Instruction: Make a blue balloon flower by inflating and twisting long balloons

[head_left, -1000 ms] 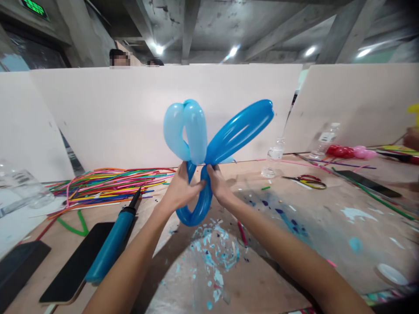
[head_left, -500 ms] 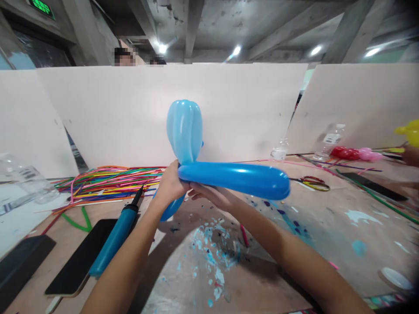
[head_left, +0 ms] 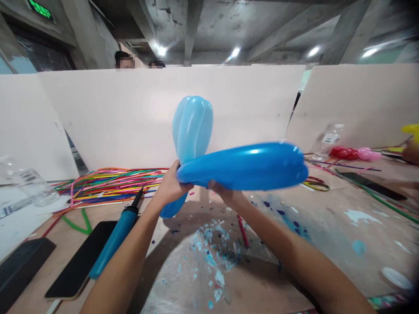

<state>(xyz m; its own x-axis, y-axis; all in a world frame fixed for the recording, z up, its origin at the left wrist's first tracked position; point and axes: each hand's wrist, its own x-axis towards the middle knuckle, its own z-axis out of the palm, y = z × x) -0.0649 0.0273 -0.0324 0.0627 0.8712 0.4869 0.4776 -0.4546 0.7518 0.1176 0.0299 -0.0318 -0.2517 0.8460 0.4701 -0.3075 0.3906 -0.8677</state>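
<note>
Above the table I hold a twisted balloon figure. Its light blue loop (head_left: 192, 126) stands upright and its darker blue loop (head_left: 244, 166) lies level, pointing right, slightly blurred. My left hand (head_left: 170, 186) is closed around the twist where the loops meet, with a short blue end sticking down below it. My right hand (head_left: 225, 194) is under the darker loop with its fingers curled against it, partly hidden by the balloon.
A blue hand pump (head_left: 114, 240) lies across a black phone (head_left: 78, 264) at the left. Several uninflated coloured balloons (head_left: 111, 181) are piled behind. Scissors (head_left: 314, 183), bottles (head_left: 325, 141), balloon scraps and white partition boards (head_left: 131, 113) surround the table. Another person's hand (head_left: 410, 150) shows at far right.
The balloon figure was turned: the darker loop swung from pointing up-right down to level. The lower loop passed behind my left hand. Both hands kept their hold at the twist.
</note>
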